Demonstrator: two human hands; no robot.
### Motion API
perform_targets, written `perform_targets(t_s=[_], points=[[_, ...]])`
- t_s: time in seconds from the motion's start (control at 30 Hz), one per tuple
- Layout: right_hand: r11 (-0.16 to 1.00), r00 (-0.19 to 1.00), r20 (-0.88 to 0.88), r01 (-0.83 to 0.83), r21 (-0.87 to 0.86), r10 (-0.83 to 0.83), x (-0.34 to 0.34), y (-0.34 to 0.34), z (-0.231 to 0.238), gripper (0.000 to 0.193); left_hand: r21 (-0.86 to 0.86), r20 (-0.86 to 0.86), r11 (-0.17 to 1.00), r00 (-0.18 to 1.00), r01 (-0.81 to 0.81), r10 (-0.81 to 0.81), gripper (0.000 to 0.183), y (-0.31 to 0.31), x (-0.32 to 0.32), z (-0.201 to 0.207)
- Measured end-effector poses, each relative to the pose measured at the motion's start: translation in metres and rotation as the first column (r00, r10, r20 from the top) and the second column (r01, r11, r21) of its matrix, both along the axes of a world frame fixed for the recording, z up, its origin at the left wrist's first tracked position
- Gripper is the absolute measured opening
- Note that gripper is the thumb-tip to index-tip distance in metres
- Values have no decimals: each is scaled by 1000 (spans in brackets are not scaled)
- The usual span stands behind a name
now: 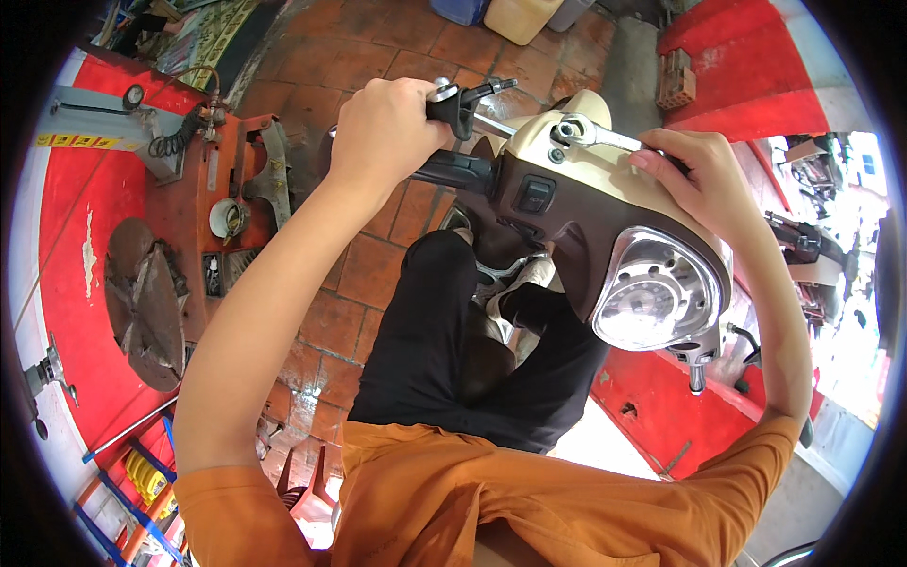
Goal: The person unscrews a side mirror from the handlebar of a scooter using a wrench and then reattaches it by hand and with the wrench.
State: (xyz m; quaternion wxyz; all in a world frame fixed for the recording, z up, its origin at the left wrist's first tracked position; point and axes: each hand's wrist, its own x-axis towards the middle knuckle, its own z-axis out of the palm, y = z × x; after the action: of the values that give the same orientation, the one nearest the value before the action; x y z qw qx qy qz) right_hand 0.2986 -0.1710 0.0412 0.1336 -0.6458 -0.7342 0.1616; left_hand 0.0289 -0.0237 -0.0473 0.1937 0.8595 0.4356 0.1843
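A scooter's handlebar housing (576,208), cream on top and brown below, stands before me with a round, clear-covered silver lamp or dial (661,288) facing me. My right hand (704,175) is closed on the end of a silver wrench (605,138). The wrench's other end sits at a bolt on the cream top. To the left, my left hand (387,123) is closed round a black fitting (463,109) with a shiny rounded end; its exact kind is unclear. Just below that hand is the black handlebar grip (453,175), with a black switch (536,194) beside it.
An orange machine (227,180) with a hose and gauge stands at the left by a red wall (71,208). Rusty discs (146,302) lean there. Plastic jugs (520,19) stand at the far end of the wet tiled floor (350,293). Bricks (675,77) are stacked far right.
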Motion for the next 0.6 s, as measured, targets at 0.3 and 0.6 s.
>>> perform_targets(t_s=[0.3, 0.6], points=[[998, 997, -51, -52, -31, 50, 7, 5, -6, 25, -41, -55, 999, 998, 6, -8, 17, -2, 1, 4], [992, 968, 217, 120, 47, -127, -20, -13, 3, 27, -37, -7, 999, 1000, 12, -13, 17, -1, 2, -1]])
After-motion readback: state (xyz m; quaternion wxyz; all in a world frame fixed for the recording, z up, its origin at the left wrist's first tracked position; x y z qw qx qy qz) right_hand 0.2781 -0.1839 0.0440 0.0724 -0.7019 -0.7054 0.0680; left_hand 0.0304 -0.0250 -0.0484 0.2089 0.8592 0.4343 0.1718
